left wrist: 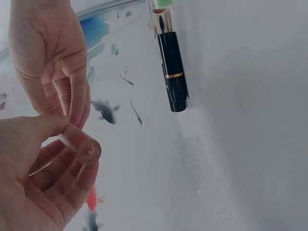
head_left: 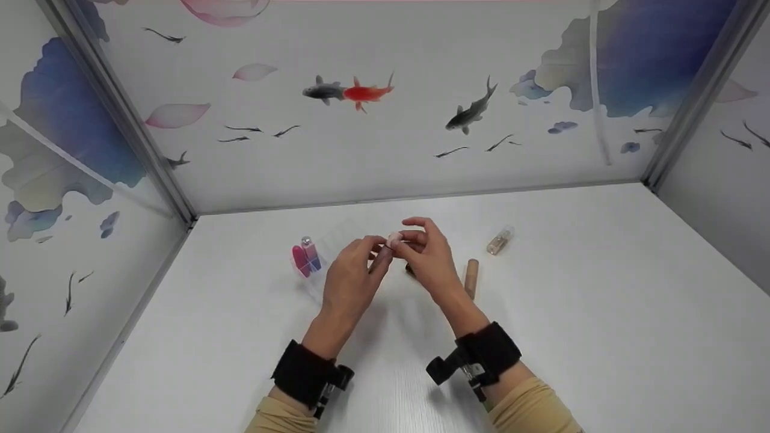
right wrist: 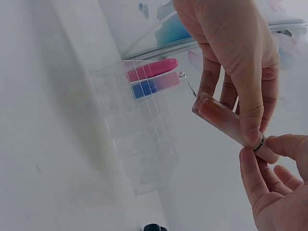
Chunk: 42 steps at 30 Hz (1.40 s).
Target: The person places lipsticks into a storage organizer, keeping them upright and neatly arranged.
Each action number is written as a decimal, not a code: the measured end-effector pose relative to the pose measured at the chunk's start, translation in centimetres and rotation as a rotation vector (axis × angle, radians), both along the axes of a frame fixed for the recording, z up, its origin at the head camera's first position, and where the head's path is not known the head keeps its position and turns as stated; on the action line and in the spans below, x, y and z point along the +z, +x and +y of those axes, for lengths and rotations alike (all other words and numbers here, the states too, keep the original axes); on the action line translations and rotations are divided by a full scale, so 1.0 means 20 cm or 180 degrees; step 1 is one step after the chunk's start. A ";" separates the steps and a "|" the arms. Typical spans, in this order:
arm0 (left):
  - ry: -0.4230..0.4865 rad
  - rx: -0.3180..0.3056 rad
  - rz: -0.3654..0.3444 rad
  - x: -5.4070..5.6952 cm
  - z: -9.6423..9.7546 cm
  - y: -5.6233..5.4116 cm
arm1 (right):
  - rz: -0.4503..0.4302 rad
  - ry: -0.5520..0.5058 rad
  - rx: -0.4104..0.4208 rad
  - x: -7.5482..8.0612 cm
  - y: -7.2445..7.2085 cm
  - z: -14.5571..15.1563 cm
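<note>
A small lip gloss tube [right wrist: 224, 118], with a clear body, reddish content and a pale pink cap, is held in the air between both hands. My left hand [head_left: 349, 276] grips its body with thumb and fingers. In the left wrist view, its round clear base points toward the camera. The cap end is pinched by the fingertips of my right hand [head_left: 432, 261], just past a band of dark dots. Behind the hands on the table, a black tube [left wrist: 172, 72] with a gold band shows in the left wrist view.
A clear divided organizer [right wrist: 139, 159] stands on the left, holding a bright pink tube [right wrist: 154, 70] and a pink-and-blue tube [right wrist: 156, 85]. To the right lie a tan tube [head_left: 472, 278] and a clear beige bottle [head_left: 499, 242]. Printed walls [head_left: 385, 162] enclose the white table.
</note>
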<state>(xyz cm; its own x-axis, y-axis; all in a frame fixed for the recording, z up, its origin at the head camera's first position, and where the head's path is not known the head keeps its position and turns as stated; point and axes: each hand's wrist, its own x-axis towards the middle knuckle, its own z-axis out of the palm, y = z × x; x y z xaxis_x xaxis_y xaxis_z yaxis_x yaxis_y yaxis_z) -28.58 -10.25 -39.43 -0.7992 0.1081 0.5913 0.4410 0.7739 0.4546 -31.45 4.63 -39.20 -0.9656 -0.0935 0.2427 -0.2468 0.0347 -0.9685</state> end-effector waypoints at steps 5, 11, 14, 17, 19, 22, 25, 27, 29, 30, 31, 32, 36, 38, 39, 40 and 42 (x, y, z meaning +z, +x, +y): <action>-0.0061 0.0001 0.0340 0.01 0.00 -0.01 | 0.0236 -0.0165 -0.0122 0.02 0.02 -0.02; -0.0060 -0.0058 0.0489 0.03 -0.02 -0.01 | 0.0379 -0.0200 -0.0172 0.05 0.04 -0.04; -0.0012 -0.0096 0.0468 0.03 -0.03 -0.01 | 0.0388 -0.0231 -0.0141 0.04 0.05 -0.05; -0.0006 -0.0153 0.0439 0.03 -0.05 -0.02 | 0.0406 -0.0293 -0.0078 0.04 0.05 -0.05; -0.0007 -0.0204 0.0443 0.03 -0.07 -0.02 | 0.0437 -0.0321 -0.0047 0.04 0.05 -0.06; 0.0015 -0.0243 0.0468 0.05 -0.10 -0.03 | 0.0515 -0.0291 0.0017 0.04 0.05 -0.08; 0.0055 -0.0210 0.0487 0.07 -0.13 -0.04 | 0.0594 -0.0142 0.0120 0.03 0.06 -0.10; 0.0064 -0.0159 0.0471 0.08 -0.15 -0.04 | 0.0659 -0.0014 0.0230 0.03 0.06 -0.11; 0.0068 -0.0106 0.0437 0.09 -0.18 -0.04 | 0.0710 0.0105 0.0351 0.03 0.07 -0.12; 0.0075 -0.0085 0.0429 0.09 -0.19 -0.05 | 0.0734 0.0149 0.0418 0.03 0.07 -0.13; 0.0073 -0.0063 0.0427 0.09 -0.19 -0.05 | 0.0748 0.0190 0.0478 0.02 0.07 -0.13; 0.0067 -0.0030 0.0426 0.10 -0.20 -0.05 | 0.0766 0.0223 0.0542 0.02 0.07 -0.14; 0.0074 0.0096 0.0508 0.09 -0.21 -0.06 | 0.0745 0.0268 0.0735 0.01 0.05 -0.16; 0.0063 0.0187 0.0569 0.09 -0.22 -0.07 | 0.0751 0.0283 0.0802 0.01 0.04 -0.18; 0.0061 0.0229 0.0605 0.09 -0.23 -0.07 | 0.0749 0.0282 0.0835 0.00 0.04 -0.19; 0.0062 0.0267 0.0640 0.08 -0.23 -0.08 | 0.0774 0.0274 0.0873 0.00 0.03 -0.20; 0.0028 0.0360 0.0697 0.08 -0.24 -0.09 | 0.0784 0.0280 0.0940 -0.01 0.03 -0.22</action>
<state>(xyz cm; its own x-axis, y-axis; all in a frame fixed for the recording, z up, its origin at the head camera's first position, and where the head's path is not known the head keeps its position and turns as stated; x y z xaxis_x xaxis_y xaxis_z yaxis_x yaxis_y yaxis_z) -30.31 -15.09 -37.83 -0.6586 0.0193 0.7523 0.4405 0.8204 0.3645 -30.88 0.23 -39.31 -0.8079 -0.3893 0.4424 -0.4831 0.0077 -0.8755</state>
